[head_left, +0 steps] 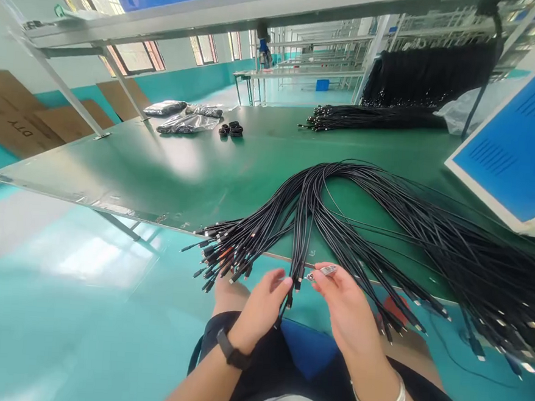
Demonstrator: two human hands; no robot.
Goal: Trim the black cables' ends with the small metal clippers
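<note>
At the table's front edge, my left hand [267,301] is closed with thumb and fingers at the connector end of a black cable [300,239] in the hanging middle bunch. Just right of it, my right hand [345,304] pinches a small silver metal tool [327,270], its tip pointing toward the connectors; the tool's exact kind is hard to make out. More black cables fan out over the edge, a left bunch [227,246] with an orange piece among its plugs and a right bunch [373,263]. My fingertips partly hide the plug in my left hand.
A large cable pile [475,245] spreads to the right on the green table [252,163]. A blue and white box [505,138] stands at right. Farther back are a cable bundle [369,117], plastic bags [186,118] and small black coils [231,129]. A shelf [170,19] crosses overhead.
</note>
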